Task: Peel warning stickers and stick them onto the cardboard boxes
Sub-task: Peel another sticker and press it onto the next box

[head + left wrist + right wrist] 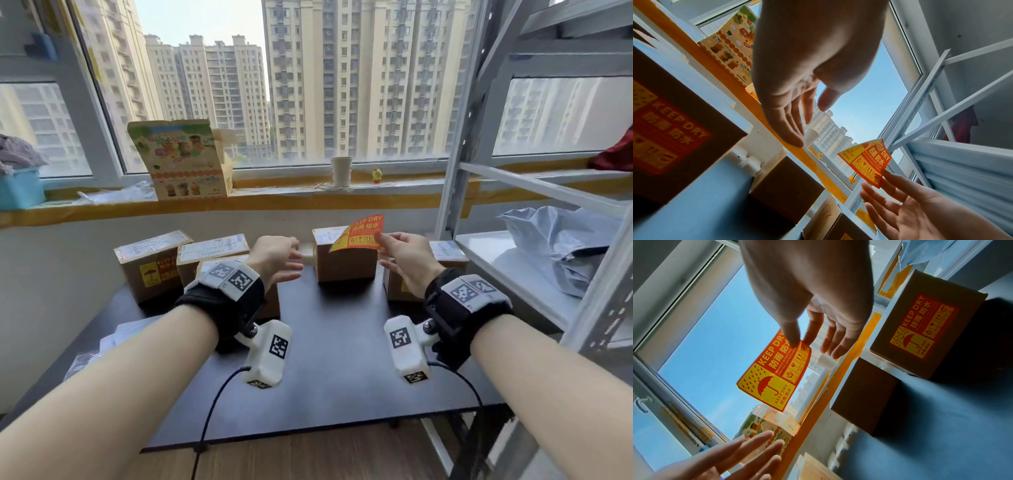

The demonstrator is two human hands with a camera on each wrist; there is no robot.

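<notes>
A red and yellow "KEEP DRY" sticker hangs in the air in front of a plain brown box at the back middle of the black table. My right hand pinches the sticker's right corner between thumb and forefinger, the other fingers spread. My left hand hovers to the left of that box, fingers straight, holding nothing. A box with a sticker on its front stands at the left. Another stickered box stands behind my right hand.
Two more cardboard boxes sit beside my left wrist. On the sill stand a printed carton and a paper cup. A grey metal shelf holding plastic bags borders the table on the right. Clear plastic sheets lie at the table's left.
</notes>
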